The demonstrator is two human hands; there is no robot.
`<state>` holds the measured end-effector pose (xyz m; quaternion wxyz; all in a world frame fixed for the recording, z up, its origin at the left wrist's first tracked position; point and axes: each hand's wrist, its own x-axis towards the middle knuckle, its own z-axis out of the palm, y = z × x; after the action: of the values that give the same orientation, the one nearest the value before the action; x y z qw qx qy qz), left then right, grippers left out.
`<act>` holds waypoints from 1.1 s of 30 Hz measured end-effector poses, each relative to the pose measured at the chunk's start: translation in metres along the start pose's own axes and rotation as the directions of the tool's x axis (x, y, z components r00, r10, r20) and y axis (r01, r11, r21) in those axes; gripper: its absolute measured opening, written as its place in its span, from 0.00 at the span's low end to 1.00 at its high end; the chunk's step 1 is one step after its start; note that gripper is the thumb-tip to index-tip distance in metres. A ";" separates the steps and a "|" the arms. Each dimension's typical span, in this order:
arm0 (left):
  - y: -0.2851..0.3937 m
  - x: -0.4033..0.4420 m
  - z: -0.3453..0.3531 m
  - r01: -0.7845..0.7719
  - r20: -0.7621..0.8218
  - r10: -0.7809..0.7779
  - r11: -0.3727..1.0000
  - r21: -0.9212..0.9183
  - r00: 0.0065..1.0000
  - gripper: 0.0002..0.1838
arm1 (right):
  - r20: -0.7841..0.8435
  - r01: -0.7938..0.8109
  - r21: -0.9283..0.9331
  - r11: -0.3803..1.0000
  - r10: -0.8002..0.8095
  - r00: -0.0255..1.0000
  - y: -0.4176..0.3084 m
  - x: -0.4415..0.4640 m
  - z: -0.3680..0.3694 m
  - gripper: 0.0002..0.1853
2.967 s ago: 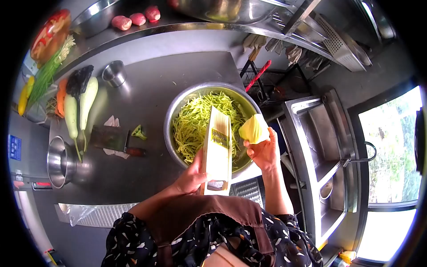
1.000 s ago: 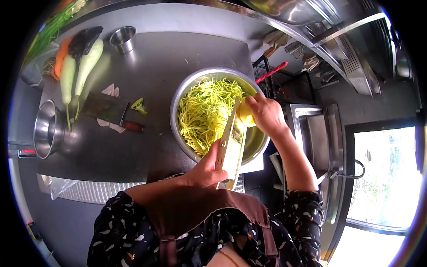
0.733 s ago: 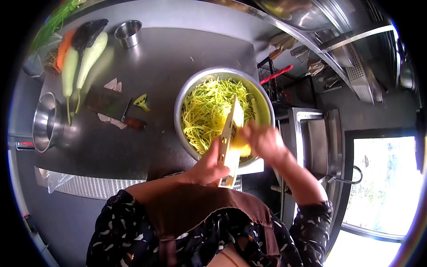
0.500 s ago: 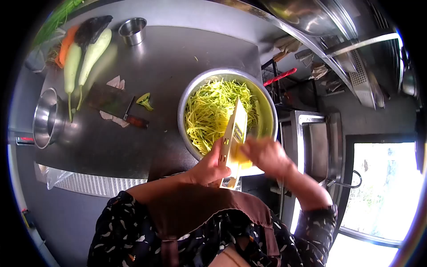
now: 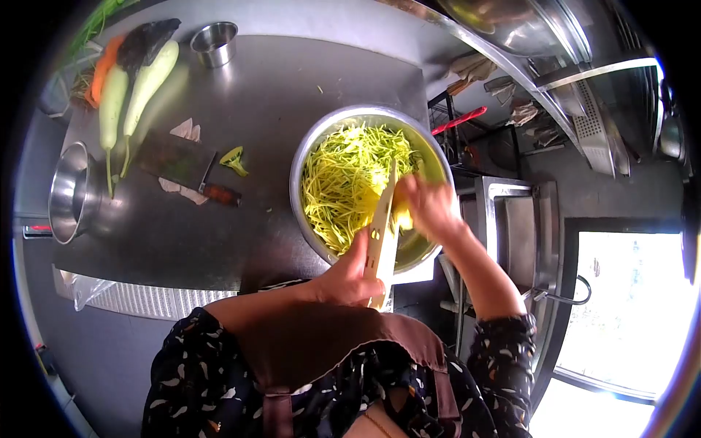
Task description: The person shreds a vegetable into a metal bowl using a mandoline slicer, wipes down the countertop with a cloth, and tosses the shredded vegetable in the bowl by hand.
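My left hand [image 5: 345, 279] is wrapped around the lower end of a pale mandoline slicer [image 5: 380, 244], which leans into a large steel bowl [image 5: 297, 191]. Yellow-green vegetable shreds [image 5: 342, 179] are heaped in the bowl, mostly left of the slicer. On the slicer's right face, my right hand [image 5: 432, 208], blurred, is closed over a yellow piece of vegetable [image 5: 402, 217]. Its fingers largely hide that piece, so its exact kind does not show.
On the metal table [image 5: 270, 109], a cleaver [image 5: 175, 159] lies on a cloth beside a vegetable trimming [image 5: 234, 161]. Further left are long pale-green gourds [image 5: 150, 86], something orange [image 5: 102, 71], a steel bowl [image 5: 71, 191] and a small steel pot [image 5: 214, 45]. A sink [image 5: 520, 226] stands at right.
My right hand has moved up along the slicer, away from my body, with the yellow piece. The slicer now looks more edge-on. My left hand keeps its hold.
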<state>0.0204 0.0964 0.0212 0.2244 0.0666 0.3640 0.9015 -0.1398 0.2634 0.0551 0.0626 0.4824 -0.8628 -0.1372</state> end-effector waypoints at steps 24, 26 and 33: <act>-0.004 -0.001 0.000 -0.061 0.017 0.059 0.986 0.153 0.998 0.50 | 0.103 -0.434 0.218 0.874 0.422 0.901 0.020 0.018 0.009 0.18; -0.003 -0.002 0.000 -0.068 0.051 0.061 0.988 0.142 0.997 0.50 | 0.054 -0.472 0.358 0.805 0.487 0.872 0.032 0.005 -0.013 0.18; -0.006 -0.002 -0.017 -0.108 -0.022 0.112 0.984 0.140 0.993 0.47 | 0.169 -0.164 0.983 -0.086 0.777 0.606 0.021 -0.052 0.020 0.11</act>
<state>0.0196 0.0882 0.0046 0.1636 0.0887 0.4249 0.8859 -0.1344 0.3218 0.0439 -0.0078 0.0561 -0.7968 0.6015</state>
